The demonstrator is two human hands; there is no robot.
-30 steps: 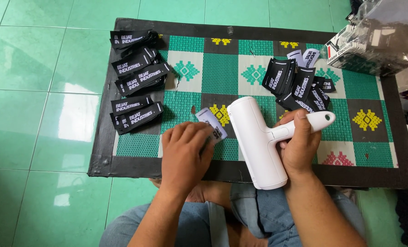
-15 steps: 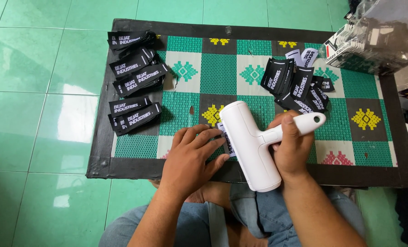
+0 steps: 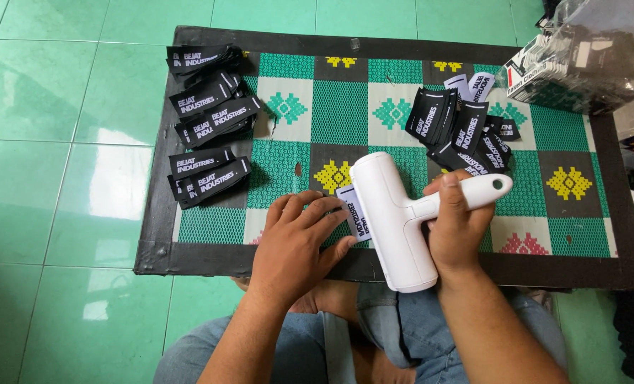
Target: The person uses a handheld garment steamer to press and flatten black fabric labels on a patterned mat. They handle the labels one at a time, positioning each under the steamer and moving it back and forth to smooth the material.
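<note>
My right hand [image 3: 455,227] grips the handle of a white roller tool [image 3: 395,220], which lies across the near part of a patterned green mat [image 3: 345,107]. A small pale fabric label [image 3: 354,213] pokes out from under the roller's left side. My left hand [image 3: 295,245] lies flat beside it, fingertips pressing on the label. A loose heap of black labels [image 3: 459,131] lies just beyond my right hand. Neat stacks of black labels [image 3: 206,142] with white print line the mat's left side.
The mat has a black border [image 3: 189,259] and rests on green floor tiles [image 3: 61,178]. A clear plastic bag [image 3: 587,53] with packaged goods sits at the far right corner. My knees in blue jeans [image 3: 374,341] are under the mat's near edge.
The roller has shifted left and nearer over the label. My left hand has spread flatter, its fingers now holding the label's exposed end. My right hand keeps the handle.
</note>
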